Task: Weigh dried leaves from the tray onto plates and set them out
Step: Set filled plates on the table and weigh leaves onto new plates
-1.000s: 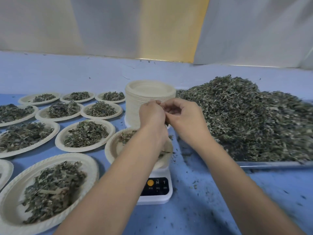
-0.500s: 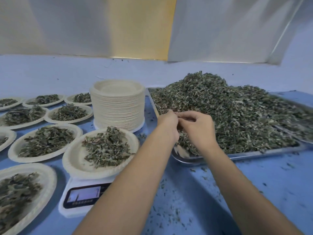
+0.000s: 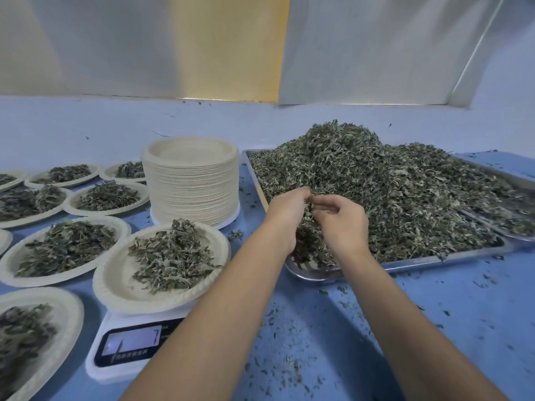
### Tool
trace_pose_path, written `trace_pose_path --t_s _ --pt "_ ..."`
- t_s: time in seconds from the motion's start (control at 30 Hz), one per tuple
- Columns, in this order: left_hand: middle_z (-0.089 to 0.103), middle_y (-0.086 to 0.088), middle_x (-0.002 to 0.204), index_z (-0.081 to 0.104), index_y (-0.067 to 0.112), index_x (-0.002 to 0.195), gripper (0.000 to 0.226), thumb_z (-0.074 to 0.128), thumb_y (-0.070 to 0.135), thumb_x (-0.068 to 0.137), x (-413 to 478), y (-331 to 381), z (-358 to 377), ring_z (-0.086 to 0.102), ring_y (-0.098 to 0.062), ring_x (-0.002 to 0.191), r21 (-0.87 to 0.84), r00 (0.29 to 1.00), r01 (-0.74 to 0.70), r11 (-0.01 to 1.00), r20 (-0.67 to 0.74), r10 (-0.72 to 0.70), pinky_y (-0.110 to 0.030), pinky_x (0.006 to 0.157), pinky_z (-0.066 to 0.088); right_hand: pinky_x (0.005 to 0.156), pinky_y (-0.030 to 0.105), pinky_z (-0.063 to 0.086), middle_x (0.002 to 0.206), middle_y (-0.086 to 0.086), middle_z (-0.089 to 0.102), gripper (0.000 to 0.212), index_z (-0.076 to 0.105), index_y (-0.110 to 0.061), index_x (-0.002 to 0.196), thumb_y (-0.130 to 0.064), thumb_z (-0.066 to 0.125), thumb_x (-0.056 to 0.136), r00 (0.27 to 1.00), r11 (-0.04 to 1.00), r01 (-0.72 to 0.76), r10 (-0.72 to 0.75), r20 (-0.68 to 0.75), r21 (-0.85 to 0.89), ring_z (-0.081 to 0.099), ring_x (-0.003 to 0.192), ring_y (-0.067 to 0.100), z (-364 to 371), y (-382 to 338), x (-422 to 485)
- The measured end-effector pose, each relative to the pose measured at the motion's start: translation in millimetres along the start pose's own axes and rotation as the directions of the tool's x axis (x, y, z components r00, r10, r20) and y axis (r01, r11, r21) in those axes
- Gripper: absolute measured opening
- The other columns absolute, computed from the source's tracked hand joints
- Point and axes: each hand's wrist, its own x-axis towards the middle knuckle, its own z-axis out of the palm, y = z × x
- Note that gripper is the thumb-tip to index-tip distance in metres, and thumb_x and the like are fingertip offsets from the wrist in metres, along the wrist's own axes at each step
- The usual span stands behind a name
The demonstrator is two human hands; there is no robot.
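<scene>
Blue table (image 3: pixel 434 314): left hand (image 3: pixel 285 215) and right hand (image 3: pixel 343 224) pinch leaves (image 3: pixel 307 235) over the near tray (image 3: pixel 312 274) corner (plate (image 3: pixel 115 282) alongside).

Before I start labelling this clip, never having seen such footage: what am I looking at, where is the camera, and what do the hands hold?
No machine: a person works bare-handed, filmed by a head-worn camera looking down. The left hand and right hand meet over the near corner of the metal tray, pinching dried leaves from its heap. Left of it a plate of leaves sits on a scale, a stack of empty plates stands behind, and filled plates lie farther left.
</scene>
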Motion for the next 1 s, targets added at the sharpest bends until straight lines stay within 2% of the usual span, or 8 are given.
trace_pose_path --t_s 0.1,0.2,0.3,0.43,0.63,0.77,0.9,1.0 --pt "0.055 0.001 0.135 0.06 0.019 0.125 0.033 0.05 0.032 0.096 -1.2 -1.9 -1.0 0.045 -0.017 0.126 0.052 1.0 -0.021 0.998 -0.011 0.022 -0.027 0.089 0.029 0.09 0.038 0.052 0.093 0.0 0.071 0.017 0.071 -0.018 0.096 -0.008 0.059 0.089 0.999 0.999 -0.03 0.029 0.04 0.026 0.066 0.091 0.017 3.2 0.5 -1.5" --pt "0.049 0.002 0.14 0.057 0.018 0.129 0.042 0.04 0.041 0.099 -2.1 -4.0 1.3 0.039 -0.017 0.132 0.093 0.998 -0.035 0.995 0.054 0.03 -0.03 0.1 0.026 0.076 0.034 0.048 0.096 0.002 0.069 0.023 0.07 -0.014 0.104 -0.015 0.05 0.093 0.998 0.998 -0.058 0.057 0.029 0.032 0.06 0.083 0.017 5.1 1.8 -1.6" --pt "0.044 -0.001 0.145 0.048 0.015 0.136 0.045 0.035 0.039 0.101 -3.4 -2.9 3.3 0.035 -0.018 0.136 0.076 0.997 -0.04 0.996 0.064 0.036 -0.034 0.109 0.022 0.069 0.035 0.047 0.092 -0.001 0.068 0.027 0.069 -0.017 0.106 -0.014 0.047 0.09 0.996 0.994 -0.091 0.089 0.025 0.053 0.056 0.071 0.017 4.0 0.3 -1.3" --pt "0.051 -0.007 0.137 0.048 0.013 0.136 0.038 0.041 0.019 0.1 -5.5 -2.6 2.8 0.047 -0.02 0.125 0.046 0.996 -0.083 0.995 0.032 0.082 -0.034 0.108 0.034 0.086 0.045 0.053 0.092 0.0 0.069 0.027 0.068 -0.02 0.096 -0.006 0.046 0.089 0.993 0.99 -0.098 0.091 0.07 0.103 0.065 0.087 0.021 6.4 -4.8 -4.2" --pt "0.064 -0.012 0.107 0.059 0.004 0.118 0.032 0.04 -0.003 0.094 -15.8 2.1 -21.5 0.063 -0.019 0.096 -0.012 0.986 -0.162 0.987 0.027 0.163 -0.035 0.089 0.053 0.085 0.048 0.054 0.091 0.008 0.069 0.031 0.064 -0.021 0.079 0.005 0.049 0.086 0.994 0.968 -0.097 0.084 0.064 0.231 0.066 0.087 0.024 19.0 -18.6 -11.1" --pt "0.065 -0.01 0.096 0.061 0.011 0.102 0.027 0.04 -0.003 0.092 -28.3 10.7 -48.4 0.061 -0.014 0.078 -0.002 0.968 -0.246 0.969 -0.048 0.246 -0.027 0.071 0.053 0.087 0.052 0.051 0.09 0.011 0.069 0.021 0.066 -0.016 0.081 -0.001 0.052 0.085 0.994 0.945 -0.085 0.057 0.096 0.317 0.066 0.089 0.028 41.6 -39.0 -21.9" --pt "0.063 -0.003 0.086 0.062 0.012 0.101 0.026 0.042 -0.002 0.09 -40.1 18.1 -88.2 0.059 -0.017 0.085 0.054 0.923 -0.336 0.94 -0.178 0.341 -0.036 0.09 0.049 0.09 0.048 0.051 0.085 0.005 0.065 0.025 0.064 -0.018 0.079 -0.001 0.049 0.087 0.986 0.928 -0.08 0.021 0.163 0.363 0.06 0.083 0.02 73.6 -58.4 -35.1" --pt "0.065 -0.001 0.1 0.062 0.019 0.092 0.028 0.042 0.001 0.09 -52.4 21.6 -124.4 0.061 -0.014 0.101 0.057 0.905 -0.354 0.934 -0.23 0.357 -0.034 0.094 0.05 0.092 0.042 0.051 0.085 0.001 0.066 0.027 0.065 -0.021 0.08 -0.002 0.048 0.088 0.977 0.937 -0.051 -0.025 0.213 0.346 0.062 0.086 0.017 93.9 -68.3 -46.0"
